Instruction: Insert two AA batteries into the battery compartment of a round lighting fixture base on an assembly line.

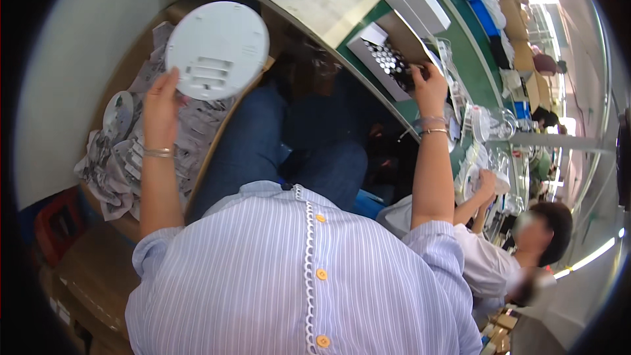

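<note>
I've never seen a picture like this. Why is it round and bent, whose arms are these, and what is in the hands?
There is no machine here. The picture comes from a wide fisheye camera worn on a person's head, looking down, so straight edges bend near the rim. The striped blue shirt with orange buttons is the wearer's own chest, and both forearms rise from below.

The left hand holds up a round white plastic disc with slots on its face by its lower edge. Beneath it stands a cardboard box heaped with clear plastic bags.

The right hand reaches into a white open box of small round silvery pieces on the green workbench; whether it grips one I cannot tell.

At the lower right another person in a white top works at the same bench.
</note>
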Available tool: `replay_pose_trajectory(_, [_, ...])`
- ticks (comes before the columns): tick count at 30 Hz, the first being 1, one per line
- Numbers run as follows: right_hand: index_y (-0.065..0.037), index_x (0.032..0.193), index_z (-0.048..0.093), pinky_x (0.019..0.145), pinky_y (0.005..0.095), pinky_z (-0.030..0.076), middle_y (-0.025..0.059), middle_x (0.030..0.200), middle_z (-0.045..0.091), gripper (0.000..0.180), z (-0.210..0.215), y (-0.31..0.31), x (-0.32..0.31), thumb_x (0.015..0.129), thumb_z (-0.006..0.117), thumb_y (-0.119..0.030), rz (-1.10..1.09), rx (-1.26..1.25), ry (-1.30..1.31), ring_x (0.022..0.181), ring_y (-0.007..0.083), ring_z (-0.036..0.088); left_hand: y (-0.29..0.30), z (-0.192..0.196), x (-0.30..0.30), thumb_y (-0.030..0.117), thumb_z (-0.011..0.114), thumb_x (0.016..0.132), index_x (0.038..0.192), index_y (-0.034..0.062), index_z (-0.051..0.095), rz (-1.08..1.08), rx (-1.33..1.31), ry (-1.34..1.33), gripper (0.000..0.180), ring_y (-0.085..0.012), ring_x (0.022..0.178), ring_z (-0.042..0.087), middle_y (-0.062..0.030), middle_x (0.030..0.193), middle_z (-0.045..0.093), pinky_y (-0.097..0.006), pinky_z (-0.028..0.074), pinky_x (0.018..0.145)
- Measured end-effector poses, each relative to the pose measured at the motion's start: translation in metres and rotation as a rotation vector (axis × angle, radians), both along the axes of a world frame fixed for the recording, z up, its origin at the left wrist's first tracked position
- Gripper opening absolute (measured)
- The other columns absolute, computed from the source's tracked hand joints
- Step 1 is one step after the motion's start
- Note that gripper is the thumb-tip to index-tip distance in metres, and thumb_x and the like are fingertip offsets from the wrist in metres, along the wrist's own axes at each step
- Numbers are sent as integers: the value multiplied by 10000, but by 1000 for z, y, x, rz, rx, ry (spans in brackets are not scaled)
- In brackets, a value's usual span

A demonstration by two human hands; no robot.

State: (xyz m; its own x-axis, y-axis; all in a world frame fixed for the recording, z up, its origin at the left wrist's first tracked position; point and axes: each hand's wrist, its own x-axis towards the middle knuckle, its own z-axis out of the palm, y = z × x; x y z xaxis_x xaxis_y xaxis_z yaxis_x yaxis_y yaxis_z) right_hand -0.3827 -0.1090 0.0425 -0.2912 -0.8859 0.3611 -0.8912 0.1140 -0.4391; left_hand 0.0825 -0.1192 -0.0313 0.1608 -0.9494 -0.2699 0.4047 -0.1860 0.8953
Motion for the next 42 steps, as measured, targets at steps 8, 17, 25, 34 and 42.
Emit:
replay_pose_trajectory(8, [32, 953, 630, 582, 229, 485, 82, 755, 638, 290, 8, 8, 1, 778, 660, -198, -107, -32, -690, 623, 117, 583, 31, -6, -117, 256, 567, 866, 991, 94, 599, -501, 291, 437, 208, -34, 722, 555, 33, 844, 614, -176, 451, 577])
replay_pose_trajectory(17, [23, 914, 512, 561, 226, 387, 67, 756, 498, 166, 8, 16, 9, 836, 493, -123, 231, -180, -2597, 667, 134, 441, 37, -5, -155, 265, 521, 894, 1061, 75, 566, -490, 367, 444, 257, -71, 814, 562, 3, 928, 600, -208, 461, 677])
replay_pose_trajectory(25, [-46, 770, 458, 406, 190, 311, -4, 622, 406, 128, -4, 14, -3, 830, 516, -143, 537, -140, -2835, 511, 87, 346, 39, 12, -182, 271, 530, 889, 1046, 62, 576, -519, 355, 366, 266, -82, 794, 561, -11, 906, 604, -219, 452, 688])
replay_pose_trajectory(34, [31, 1070, 405, 349, 172, 344, 38, 740, 451, 254, 17, 105, 3, 925, 393, -177, 518, 88, -2802, 477, 65, 443, 56, 18, -206, 287, 407, 937, 1217, 35, 452, -711, 329, 396, 379, -154, 1004, 542, -73, 1115, 550, -308, 446, 845])
replay_pose_trajectory(42, [55, 1146, 413, 336, 169, 292, 74, 764, 484, 352, 31, 172, 14, 831, 499, -75, 267, 226, -1792, 408, 67, 417, 79, 14, -241, 360, 318, 952, 1262, 33, 397, -737, 426, 527, 458, -211, 1112, 497, -94, 1222, 496, -347, 417, 925])
